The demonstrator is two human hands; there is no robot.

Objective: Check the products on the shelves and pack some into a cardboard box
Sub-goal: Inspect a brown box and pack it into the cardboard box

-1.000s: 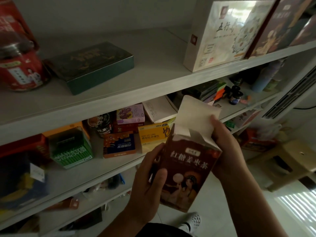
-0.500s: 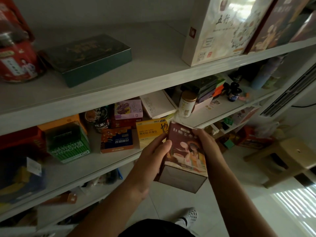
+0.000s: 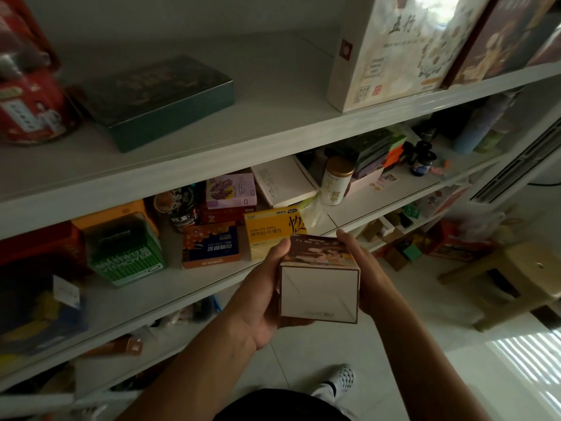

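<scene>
Tipped brown box (image 3: 318, 291) now shows its blank end.

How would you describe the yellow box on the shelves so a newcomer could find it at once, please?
Look at the middle shelf, just beyond the person's hands. The yellow box lies near its front edge, between an orange-and-blue box and a white canister with a gold lid. It alone is bright yellow.
</scene>
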